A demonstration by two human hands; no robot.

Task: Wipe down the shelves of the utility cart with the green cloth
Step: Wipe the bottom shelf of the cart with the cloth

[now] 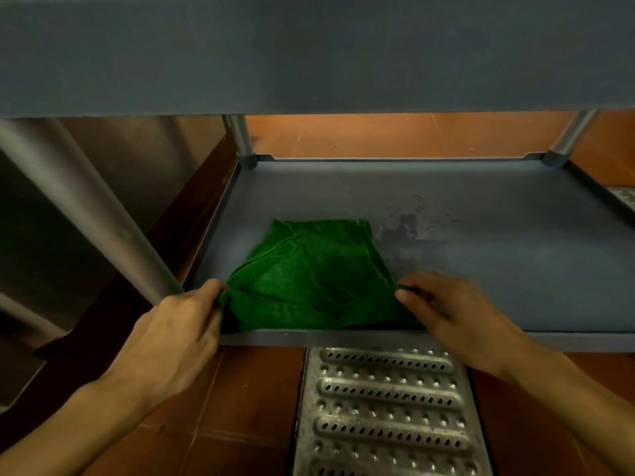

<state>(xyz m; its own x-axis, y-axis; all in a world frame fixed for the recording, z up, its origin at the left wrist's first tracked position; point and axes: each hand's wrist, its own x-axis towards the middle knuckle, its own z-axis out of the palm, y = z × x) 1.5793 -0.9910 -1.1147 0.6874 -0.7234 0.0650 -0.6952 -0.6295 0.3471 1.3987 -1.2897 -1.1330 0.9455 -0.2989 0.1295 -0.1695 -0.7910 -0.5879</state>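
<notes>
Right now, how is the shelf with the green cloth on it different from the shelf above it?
The lower shelf shows its flat top; the upper shelf shows only its front edge, so its top is hidden. The lower shelf carries the green cloth, pinched by the left hand and right hand, and dark smudges beside it; no marks show on the upper shelf's edge. Both are grey-blue and joined by grey posts.

Green cloth (309, 269): soft, napped textile, matt. Lower shelf (481, 214): grey plastic, matt, smeared with wet marks. Cart posts (240, 135): smooth grey metal. Floor drain grate (385, 407): perforated, ridged, dull steel. Floor tiles (247, 389): reddish, semi-gloss.
</notes>
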